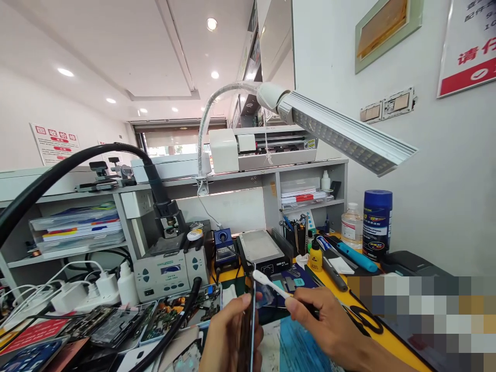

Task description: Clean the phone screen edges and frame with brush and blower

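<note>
My left hand (227,330) is wrapped round a phone (252,323), held upright and nearly edge-on to me, so its faces are mostly hidden. My right hand (321,320) grips a white toothbrush (273,285) by its handle. The brush's rounded head points left, close to the phone's top edge; whether they touch I cannot tell. Beneath both hands lies a blue streaked work mat (300,346). Behind the phone, a dark blue pad (302,276) bears small flat parts.
A hot-air station (166,276) and trays of circuit boards (170,315) crowd the left, with a black hose (186,310) crossing them. A heating plate (261,247) stands behind. On the right are a yellow bottle (315,257), a blue spray can (376,225) and scissors (366,318). A lamp (349,129) hangs above.
</note>
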The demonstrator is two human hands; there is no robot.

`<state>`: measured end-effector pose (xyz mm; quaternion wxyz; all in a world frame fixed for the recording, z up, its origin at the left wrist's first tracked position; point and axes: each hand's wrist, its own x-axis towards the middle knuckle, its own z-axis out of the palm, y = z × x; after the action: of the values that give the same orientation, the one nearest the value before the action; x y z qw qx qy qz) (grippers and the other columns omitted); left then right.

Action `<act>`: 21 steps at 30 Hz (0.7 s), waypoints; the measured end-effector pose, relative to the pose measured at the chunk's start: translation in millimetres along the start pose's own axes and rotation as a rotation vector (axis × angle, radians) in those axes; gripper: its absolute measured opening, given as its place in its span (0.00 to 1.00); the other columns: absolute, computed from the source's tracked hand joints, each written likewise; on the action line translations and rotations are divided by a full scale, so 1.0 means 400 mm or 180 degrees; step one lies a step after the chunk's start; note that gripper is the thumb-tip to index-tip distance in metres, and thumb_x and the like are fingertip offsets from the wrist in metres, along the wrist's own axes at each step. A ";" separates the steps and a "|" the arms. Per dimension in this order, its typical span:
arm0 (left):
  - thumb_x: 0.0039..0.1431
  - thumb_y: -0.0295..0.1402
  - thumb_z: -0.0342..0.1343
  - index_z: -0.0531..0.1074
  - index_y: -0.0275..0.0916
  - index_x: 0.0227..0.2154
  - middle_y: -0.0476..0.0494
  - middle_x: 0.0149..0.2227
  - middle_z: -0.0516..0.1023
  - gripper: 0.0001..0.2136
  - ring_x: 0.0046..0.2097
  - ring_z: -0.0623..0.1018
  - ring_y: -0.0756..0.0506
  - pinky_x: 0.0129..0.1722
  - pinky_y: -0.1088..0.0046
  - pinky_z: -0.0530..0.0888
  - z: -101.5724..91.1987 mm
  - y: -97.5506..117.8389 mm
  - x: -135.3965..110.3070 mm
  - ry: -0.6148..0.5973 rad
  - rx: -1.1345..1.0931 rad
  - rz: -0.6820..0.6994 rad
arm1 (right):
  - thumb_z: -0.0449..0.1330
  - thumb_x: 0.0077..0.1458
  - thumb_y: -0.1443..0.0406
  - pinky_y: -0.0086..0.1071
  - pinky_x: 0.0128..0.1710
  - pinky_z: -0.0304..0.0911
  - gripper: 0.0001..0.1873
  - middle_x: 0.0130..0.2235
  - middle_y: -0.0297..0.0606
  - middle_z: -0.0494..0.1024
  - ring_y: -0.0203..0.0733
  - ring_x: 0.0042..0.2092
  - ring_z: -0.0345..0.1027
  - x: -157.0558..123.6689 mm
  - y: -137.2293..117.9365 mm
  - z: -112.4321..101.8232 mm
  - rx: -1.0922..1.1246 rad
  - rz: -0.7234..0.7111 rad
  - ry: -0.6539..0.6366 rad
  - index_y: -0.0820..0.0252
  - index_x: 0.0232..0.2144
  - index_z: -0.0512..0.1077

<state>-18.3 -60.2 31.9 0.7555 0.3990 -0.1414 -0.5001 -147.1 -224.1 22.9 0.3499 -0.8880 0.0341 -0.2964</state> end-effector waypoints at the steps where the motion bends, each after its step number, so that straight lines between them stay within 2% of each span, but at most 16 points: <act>1: 0.52 0.46 0.67 0.74 0.36 0.40 0.57 0.20 0.59 0.20 0.18 0.54 0.54 0.10 0.79 0.56 -0.001 0.006 0.001 -0.0002 -0.0006 0.0034 | 0.46 0.71 0.48 0.33 0.27 0.46 0.29 0.23 0.27 0.52 0.36 0.26 0.50 0.000 0.000 -0.004 0.0031 0.0008 -0.0002 0.56 0.21 0.53; 4: 0.44 0.49 0.70 0.75 0.36 0.38 0.57 0.19 0.59 0.24 0.17 0.53 0.55 0.08 0.79 0.58 -0.008 0.015 0.011 -0.0007 0.0003 0.0058 | 0.46 0.71 0.48 0.33 0.27 0.46 0.29 0.23 0.27 0.52 0.36 0.25 0.50 -0.003 0.002 -0.008 0.0071 0.0014 -0.0067 0.56 0.21 0.54; 8: 0.37 0.51 0.71 0.75 0.36 0.34 0.58 0.18 0.57 0.26 0.15 0.52 0.55 0.06 0.79 0.56 -0.015 -0.001 0.026 0.0036 0.0005 -0.0157 | 0.49 0.70 0.48 0.34 0.27 0.44 0.29 0.22 0.27 0.54 0.35 0.25 0.49 0.001 0.008 0.006 0.0069 0.0037 -0.0185 0.57 0.21 0.54; 11: 0.36 0.52 0.72 0.75 0.37 0.36 0.58 0.18 0.57 0.28 0.15 0.52 0.56 0.05 0.82 0.54 -0.012 -0.015 0.027 0.0114 -0.0017 -0.0223 | 0.49 0.70 0.47 0.34 0.26 0.42 0.29 0.23 0.27 0.51 0.35 0.26 0.47 0.011 0.014 0.012 0.0118 0.0180 -0.0057 0.56 0.21 0.52; 14: 0.38 0.51 0.72 0.76 0.37 0.36 0.58 0.18 0.58 0.27 0.15 0.52 0.56 0.05 0.82 0.56 -0.008 -0.011 0.021 0.0116 -0.0057 -0.0170 | 0.47 0.70 0.46 0.33 0.26 0.44 0.29 0.24 0.27 0.51 0.36 0.27 0.48 0.015 0.017 0.004 0.0204 0.0262 0.0022 0.56 0.21 0.54; 17: 0.40 0.50 0.71 0.77 0.35 0.36 0.57 0.18 0.59 0.25 0.15 0.52 0.56 0.06 0.80 0.60 -0.013 0.006 0.020 0.0009 -0.0109 -0.0172 | 0.46 0.70 0.46 0.33 0.27 0.45 0.30 0.23 0.27 0.52 0.36 0.27 0.49 0.008 0.014 -0.004 0.0254 0.0216 -0.0058 0.56 0.21 0.55; 21: 0.43 0.50 0.68 0.78 0.33 0.37 0.56 0.17 0.60 0.26 0.15 0.52 0.55 0.07 0.79 0.59 -0.026 0.012 0.031 -0.0146 -0.0132 -0.0419 | 0.49 0.69 0.47 0.34 0.27 0.43 0.30 0.23 0.26 0.50 0.35 0.25 0.47 0.001 0.006 0.000 0.0202 0.0137 -0.0236 0.56 0.20 0.54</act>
<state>-3.1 -65.2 26.3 0.7256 0.3801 -0.1217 -0.5605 -146.5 -226.1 21.4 0.3852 -0.8859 0.0308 -0.2567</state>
